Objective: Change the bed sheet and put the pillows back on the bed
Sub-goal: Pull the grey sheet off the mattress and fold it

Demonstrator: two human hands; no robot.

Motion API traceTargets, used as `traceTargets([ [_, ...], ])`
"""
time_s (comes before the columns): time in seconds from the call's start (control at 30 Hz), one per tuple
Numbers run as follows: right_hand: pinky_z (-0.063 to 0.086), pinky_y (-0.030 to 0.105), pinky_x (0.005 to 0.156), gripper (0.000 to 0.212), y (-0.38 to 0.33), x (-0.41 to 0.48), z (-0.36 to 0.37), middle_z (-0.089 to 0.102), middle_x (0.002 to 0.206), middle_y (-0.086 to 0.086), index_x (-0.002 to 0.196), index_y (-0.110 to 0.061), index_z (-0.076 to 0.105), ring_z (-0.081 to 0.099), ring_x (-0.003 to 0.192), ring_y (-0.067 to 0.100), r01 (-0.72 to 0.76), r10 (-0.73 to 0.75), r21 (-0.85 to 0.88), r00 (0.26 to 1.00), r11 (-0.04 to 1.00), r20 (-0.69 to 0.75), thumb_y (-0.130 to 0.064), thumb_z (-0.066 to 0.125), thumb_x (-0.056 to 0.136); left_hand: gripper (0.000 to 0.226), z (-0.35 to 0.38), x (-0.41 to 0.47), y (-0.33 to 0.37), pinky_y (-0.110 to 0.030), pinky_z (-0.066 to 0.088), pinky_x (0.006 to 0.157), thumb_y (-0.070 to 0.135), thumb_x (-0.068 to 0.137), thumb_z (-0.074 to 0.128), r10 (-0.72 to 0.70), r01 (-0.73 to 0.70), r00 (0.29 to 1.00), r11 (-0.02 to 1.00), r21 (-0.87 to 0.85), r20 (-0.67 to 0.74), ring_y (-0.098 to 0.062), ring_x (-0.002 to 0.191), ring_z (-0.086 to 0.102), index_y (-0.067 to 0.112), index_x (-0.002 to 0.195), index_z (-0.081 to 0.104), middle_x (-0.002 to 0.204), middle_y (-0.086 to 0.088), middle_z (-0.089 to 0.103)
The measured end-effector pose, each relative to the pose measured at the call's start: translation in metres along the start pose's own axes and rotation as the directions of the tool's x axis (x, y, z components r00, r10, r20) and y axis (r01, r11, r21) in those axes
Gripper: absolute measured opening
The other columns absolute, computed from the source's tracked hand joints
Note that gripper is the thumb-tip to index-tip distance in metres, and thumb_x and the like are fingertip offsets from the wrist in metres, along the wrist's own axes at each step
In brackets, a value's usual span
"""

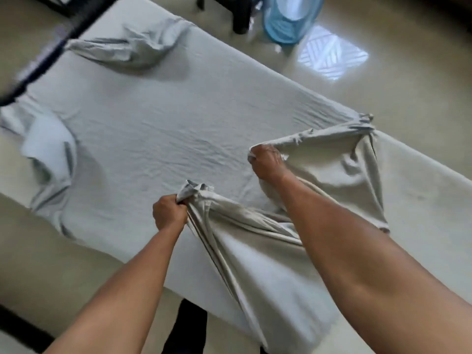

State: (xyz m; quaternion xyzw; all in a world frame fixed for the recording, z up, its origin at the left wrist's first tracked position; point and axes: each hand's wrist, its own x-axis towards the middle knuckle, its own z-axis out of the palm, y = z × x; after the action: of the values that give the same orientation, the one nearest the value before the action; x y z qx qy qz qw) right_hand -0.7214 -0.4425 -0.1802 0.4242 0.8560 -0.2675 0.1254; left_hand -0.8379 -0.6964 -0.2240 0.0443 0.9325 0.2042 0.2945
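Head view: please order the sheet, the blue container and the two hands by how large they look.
1. sheet
2. blue container, though the frame edge cuts it off
3. left hand and right hand: they look alike, so they are not ranked

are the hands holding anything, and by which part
Both hold the bed sheet: the left hand grips a bunched corner, the right hand grips a gathered edge.

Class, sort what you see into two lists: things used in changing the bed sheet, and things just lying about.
Job: bed sheet, mattress, left hand and right hand, both gripping the sheet.
Lying about: blue container, black furniture leg, on the floor.
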Motion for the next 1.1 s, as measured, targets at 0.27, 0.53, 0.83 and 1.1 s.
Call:
traceTargets([
  [0.27,0.049,0.033,0.086,0.018,-0.236,0.137,-0.022,0.074,0.104,0.016,0.087,-0.013,0.076,0.068,0.105,0.033,0.324,-0.317,-0.133,0.946,0.937,0.070,-0.021,0.061,0.090,0.020,-0.166,0.163,-0.044,-0.043,0.053,0.078,0.006,0.080,0.062,-0.151,0.085,0.928,0.976,-0.203,-0.339,-0.046,0.087,0.067,0.000,0.092,0.077,0.090,-0.028,0.071],
  [0.53,0.039,0.035,0.089,0.030,-0.291,0.194,-0.047,0.066,0.110,0.025,0.092,-0.004,0.063,0.061,0.113,0.038,0.245,-0.241,0.015,0.963,0.969,-0.124,-0.032,0.054,0.097,0.018,-0.183,0.185,-0.090,-0.038,0.043,0.069,0.011,0.080,0.063,-0.139,0.060,0.942,0.965,-0.256,-0.306,-0.045,0.085,0.066,0.003,0.091,0.075,0.090,-0.026,0.071],
  [0.83,0.040,0.040,0.109,0.065,-0.248,0.122,0.043,0.051,0.147,0.024,0.146,-0.002,0.043,0.048,0.136,0.039,0.111,-0.054,-0.155,0.942,0.982,0.332,-0.038,0.063,0.096,0.008,-0.189,0.147,-0.109,-0.048,0.058,0.074,0.025,0.089,0.068,-0.196,0.181,0.981,0.871,-0.456,0.015,-0.035,0.089,0.069,0.018,0.092,0.071,0.092,-0.009,0.073],
  [1.1,0.052,0.031,0.084,0.059,-0.298,0.049,0.099,0.070,0.112,0.005,0.122,-0.016,0.067,0.066,0.103,0.023,0.001,-0.149,0.278,0.848,0.960,0.509,-0.057,0.074,0.080,0.035,-0.236,0.127,-0.089,-0.036,0.056,0.084,0.004,0.094,0.066,0.109,0.240,0.876,0.747,-0.620,0.471,-0.017,0.097,0.070,0.020,0.125,0.070,0.116,-0.003,0.075],
])
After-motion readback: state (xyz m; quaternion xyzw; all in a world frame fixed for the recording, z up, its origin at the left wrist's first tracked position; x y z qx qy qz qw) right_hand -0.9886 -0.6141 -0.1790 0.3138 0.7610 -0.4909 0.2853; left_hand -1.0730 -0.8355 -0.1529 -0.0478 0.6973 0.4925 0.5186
